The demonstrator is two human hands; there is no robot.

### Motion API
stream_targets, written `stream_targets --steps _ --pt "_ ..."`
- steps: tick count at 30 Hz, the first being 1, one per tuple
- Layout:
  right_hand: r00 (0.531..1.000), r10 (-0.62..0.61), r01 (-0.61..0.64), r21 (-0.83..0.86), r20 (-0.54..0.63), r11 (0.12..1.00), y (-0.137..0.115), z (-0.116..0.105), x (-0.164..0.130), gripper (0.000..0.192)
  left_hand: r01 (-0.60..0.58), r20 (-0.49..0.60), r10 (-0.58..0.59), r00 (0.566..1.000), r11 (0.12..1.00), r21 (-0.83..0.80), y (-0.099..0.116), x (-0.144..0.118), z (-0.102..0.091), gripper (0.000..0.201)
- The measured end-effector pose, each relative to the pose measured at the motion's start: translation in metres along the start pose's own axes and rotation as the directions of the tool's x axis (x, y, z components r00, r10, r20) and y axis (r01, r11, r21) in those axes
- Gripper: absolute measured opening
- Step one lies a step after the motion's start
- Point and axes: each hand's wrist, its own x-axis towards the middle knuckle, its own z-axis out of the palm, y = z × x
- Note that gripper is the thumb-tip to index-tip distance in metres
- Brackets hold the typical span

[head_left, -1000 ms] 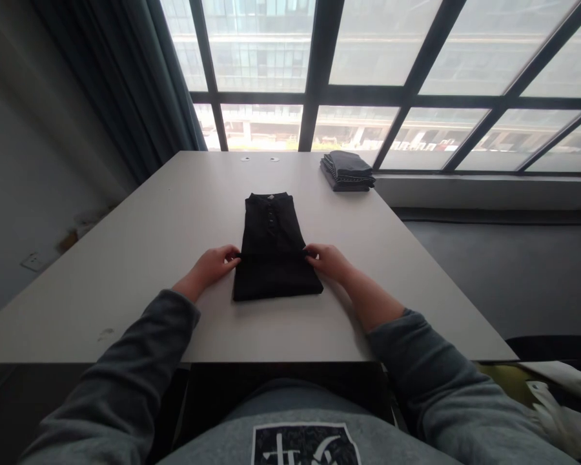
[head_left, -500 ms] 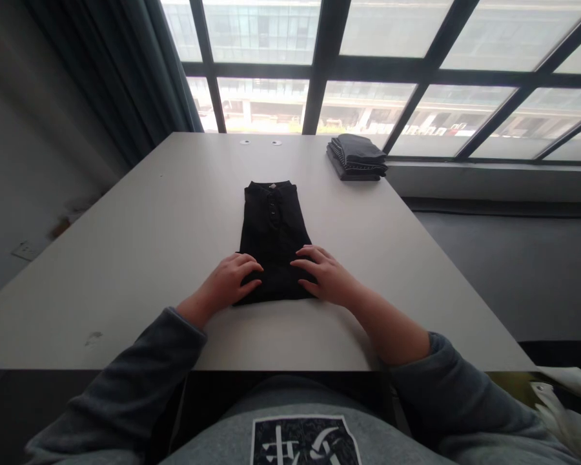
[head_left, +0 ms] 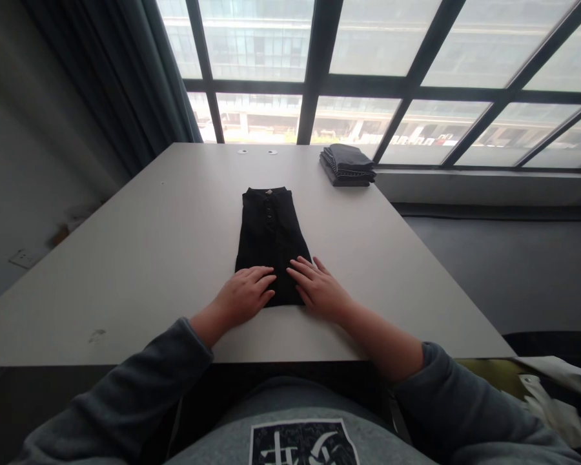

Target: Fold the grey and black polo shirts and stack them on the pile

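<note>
A black buttoned shirt (head_left: 274, 236), folded into a narrow rectangle, lies flat on the white table (head_left: 184, 245) in front of me. Its collar end points towards the window, with a small pale label at the neck and a short row of buttons below. My left hand (head_left: 246, 292) rests on the near left corner, fingers stretched out flat over the cloth. On the near right part lies my right hand (head_left: 322, 287), its fingers spread and pressing lightly on the fabric. Both palms hide the shirt's lower corners.
A stack of folded dark grey clothes (head_left: 347, 166) sits near the table's far right edge. Two white cable-hole covers (head_left: 272, 152) are set in the far edge. Behind stands a large window (head_left: 358, 84), with a dark curtain (head_left: 111, 71) at left.
My left hand has slid inward to the right over the shirt, and my right hand's fingers have straightened and flattened. The view has tilted up slightly.
</note>
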Motion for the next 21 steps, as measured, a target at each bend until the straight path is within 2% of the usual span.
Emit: stream_targets --steps 3,5,9,13,17,19,21 --pt "0.990 0.126 -0.125 -0.010 0.065 0.992 0.002 0.003 0.010 0.059 0.210 0.024 -0.213 0.977 0.975 0.077 0.012 0.016 0.014 0.052" --pt "0.961 0.241 -0.239 -0.028 0.140 0.971 0.003 0.007 0.013 0.068 0.318 0.044 -0.324 0.945 0.943 0.097 0.013 0.020 0.021 0.056" --pt "0.917 0.352 -0.349 -0.048 0.187 0.936 0.005 0.013 0.010 0.078 0.421 0.059 -0.424 0.904 0.905 0.059 0.002 0.016 0.028 0.055" --pt "0.910 0.371 -0.367 -0.056 0.186 0.928 0.006 0.019 0.008 0.081 0.390 0.082 -0.386 0.919 0.920 -0.041 -0.012 0.008 0.030 0.055" --pt "0.922 0.344 -0.344 -0.031 0.181 0.939 0.012 0.024 0.005 0.082 0.325 0.097 -0.314 0.945 0.936 -0.136 -0.028 0.004 0.032 0.057" --pt "0.940 0.305 -0.312 0.021 0.150 0.950 0.023 0.023 0.005 0.077 0.276 0.083 -0.265 0.961 0.941 -0.195 -0.045 0.005 0.031 0.056" --pt "0.963 0.260 -0.266 0.131 0.067 0.955 0.043 0.020 0.010 0.066 0.251 0.043 -0.248 0.968 0.938 -0.239 -0.068 0.011 0.031 0.055"
